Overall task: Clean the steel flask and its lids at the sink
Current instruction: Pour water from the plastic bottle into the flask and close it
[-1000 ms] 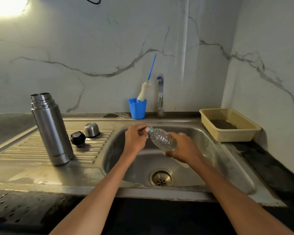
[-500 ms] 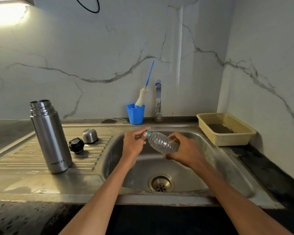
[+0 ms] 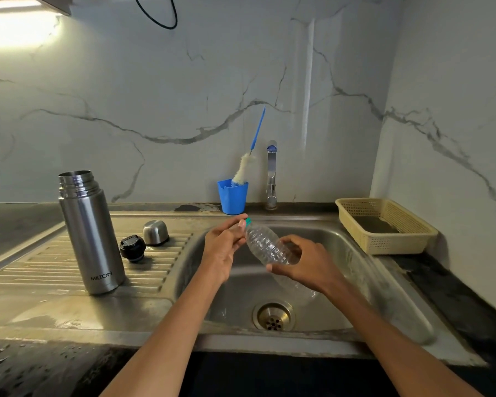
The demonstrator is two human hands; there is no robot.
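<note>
Head view: we hold a clear plastic bottle (image 3: 269, 245) tilted over the sink (image 3: 384, 296), neck up-left. Right hand (image 3: 307, 262) is wrapped around the bottle's lower body. Left hand (image 3: 224, 247) has its fingertips at the teal cap (image 3: 248, 221) — looks like a pinch on the cap, though the grip itself is partly hidden.

Change over the last second: little. Both hands kept the same hold; the bottle shifted slightly and the camera tipped up, so everything sits lower in frame. Whether the cap has turned at all is too small to tell. We judge we're unscrewing it, probably to get soap or water out — contents not visible.

Task things are untouched. Flask (image 3: 90, 233) stands upright and open on the drainboard (image 3: 55, 270), left of the sink. Black lid (image 3: 132, 247) and steel cap (image 3: 156, 232) lie just beside it on the ribs, near each other. Brush (image 3: 245, 170) stands in the blue cup (image 3: 232, 197) behind the sink, next to the tap (image 3: 271, 179), which shows no water running. Yellow basket (image 3: 384, 227) sits on the bench to the right.

So cleaning proper hasn't begun — flask and lids look dry and unhandled. Next call: finish opening the bottle, then bring the flask over the basin.
</note>
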